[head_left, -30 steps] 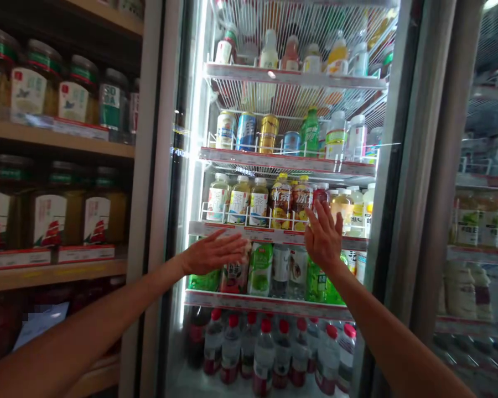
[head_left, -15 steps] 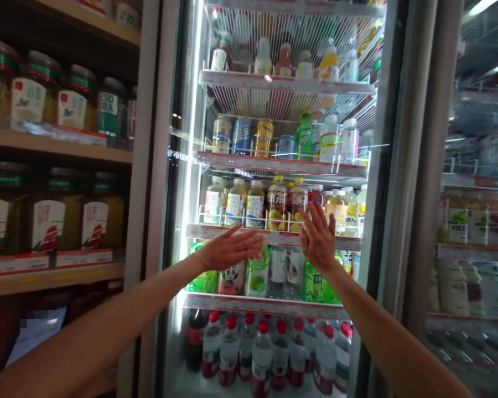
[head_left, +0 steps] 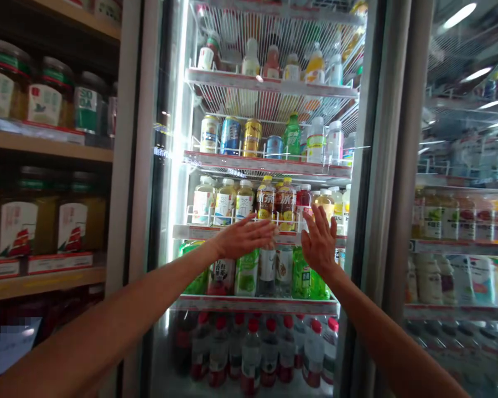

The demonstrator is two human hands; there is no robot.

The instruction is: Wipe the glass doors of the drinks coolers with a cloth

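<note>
The person's left hand (head_left: 244, 239) and right hand (head_left: 319, 240) are both lifted in front of a tall grey-framed glass-door drinks cooler (head_left: 367, 166), near each other but not touching. The fingers of both hands are open and spread, and they grip nothing. The left fingers (head_left: 263, 235) stretch sideways toward the right hand, and the right fingers (head_left: 319, 221) point upward. (Because of the glass and its reflections, I cannot tell if the palms touch the door.)

Just above the hands stand two amber plastic tea bottles with yellow caps (head_left: 276, 204), on a white wire shelf with a red-and-white price strip (head_left: 199, 232). Just below the left hand is a plastic bottle with a pale green label (head_left: 247, 275), and below the right hand is a green bottle (head_left: 301, 276).

Lower down are clear bottles with red caps (head_left: 251, 359). Metal drink cans (head_left: 231, 136) stand higher up. To the left, a wooden shelf (head_left: 45, 146) holds glass jars with green lids (head_left: 45, 99).
</note>
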